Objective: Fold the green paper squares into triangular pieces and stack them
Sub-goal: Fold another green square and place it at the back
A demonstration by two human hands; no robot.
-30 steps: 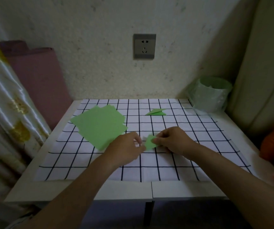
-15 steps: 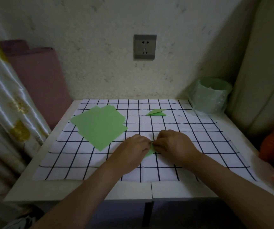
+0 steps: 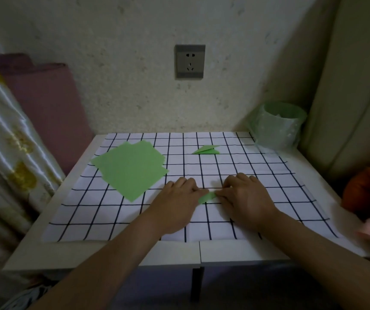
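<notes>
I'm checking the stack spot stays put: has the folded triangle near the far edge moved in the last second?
No. The folded triangle sits on the same squares of the checked cloth, below the wall socket, as before.

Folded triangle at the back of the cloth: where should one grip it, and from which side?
Probably pinch the folded triangle at its right end, coming from the right: the upper flap seems lifted there, while the rest lies flat.
</notes>
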